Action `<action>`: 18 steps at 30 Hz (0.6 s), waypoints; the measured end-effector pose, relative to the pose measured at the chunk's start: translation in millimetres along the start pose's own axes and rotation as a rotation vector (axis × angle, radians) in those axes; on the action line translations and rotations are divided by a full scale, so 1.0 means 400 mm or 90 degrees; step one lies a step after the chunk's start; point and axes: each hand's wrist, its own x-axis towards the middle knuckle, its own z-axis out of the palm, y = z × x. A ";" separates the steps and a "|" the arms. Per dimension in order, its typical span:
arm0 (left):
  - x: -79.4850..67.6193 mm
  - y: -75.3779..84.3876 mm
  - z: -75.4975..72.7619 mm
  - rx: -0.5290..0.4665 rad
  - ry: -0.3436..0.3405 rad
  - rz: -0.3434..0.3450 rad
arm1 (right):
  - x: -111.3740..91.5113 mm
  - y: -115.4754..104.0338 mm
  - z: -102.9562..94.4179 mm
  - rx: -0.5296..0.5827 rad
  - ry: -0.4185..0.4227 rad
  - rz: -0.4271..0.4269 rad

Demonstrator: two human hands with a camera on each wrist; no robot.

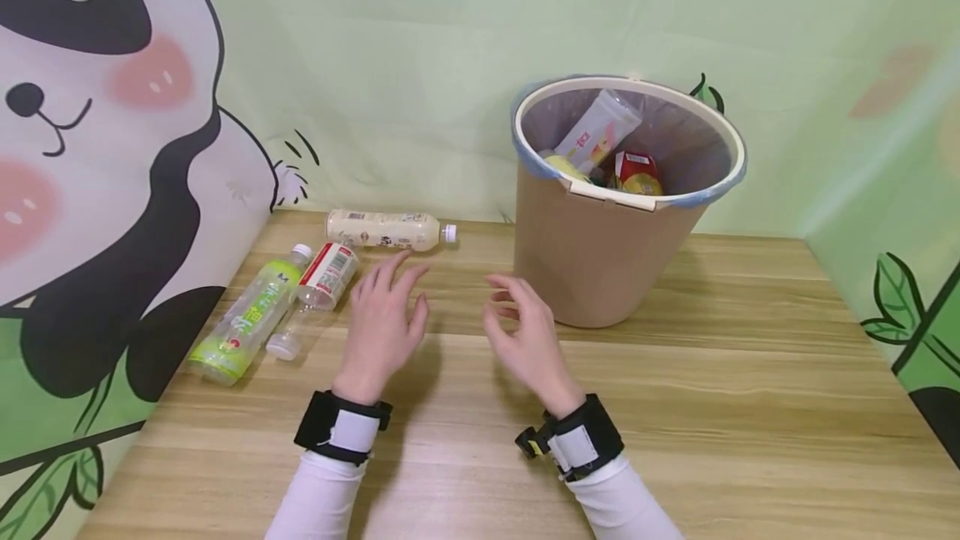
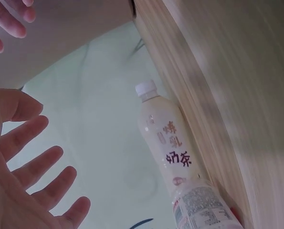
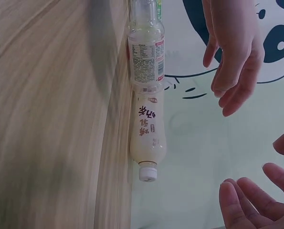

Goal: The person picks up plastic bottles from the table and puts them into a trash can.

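My left hand (image 1: 381,323) hovers over the table with loosely bent fingers and nothing in them. Facing it, my right hand (image 1: 525,336) also holds nothing, its fingers relaxed, to the front left of the bin. Left of my left hand lies a clear bottle (image 1: 327,277) with a red and white label. Beside that is a green-labelled bottle (image 1: 251,319) with a white cap. Behind them, a cream-coloured milk tea bottle (image 1: 386,230) rests on its side along the back wall, its white cap pointing right. In the left wrist view the milk tea bottle (image 2: 165,138) lies beyond my fingers.
A brown bin (image 1: 600,248) with a blue-edged liner stands at the back right. Inside it are a white wrapper (image 1: 600,130) and a red and yellow package (image 1: 637,173). Panda-printed cloth walls (image 1: 375,65) border the wooden table (image 1: 712,415).
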 end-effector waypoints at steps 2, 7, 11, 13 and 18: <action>-0.001 -0.009 -0.002 0.002 0.002 -0.006 | -0.001 0.001 0.003 0.001 -0.002 0.001; 0.003 -0.030 -0.011 0.012 0.006 -0.018 | -0.001 0.000 0.007 0.011 -0.006 0.000; 0.004 -0.039 -0.013 0.017 0.007 -0.022 | -0.001 -0.004 0.015 0.026 -0.007 -0.004; 0.003 -0.043 -0.012 0.020 0.002 -0.028 | -0.003 -0.003 0.020 0.032 -0.004 0.002; 0.014 -0.058 -0.015 0.045 -0.019 -0.055 | 0.000 -0.004 0.035 0.069 0.011 0.069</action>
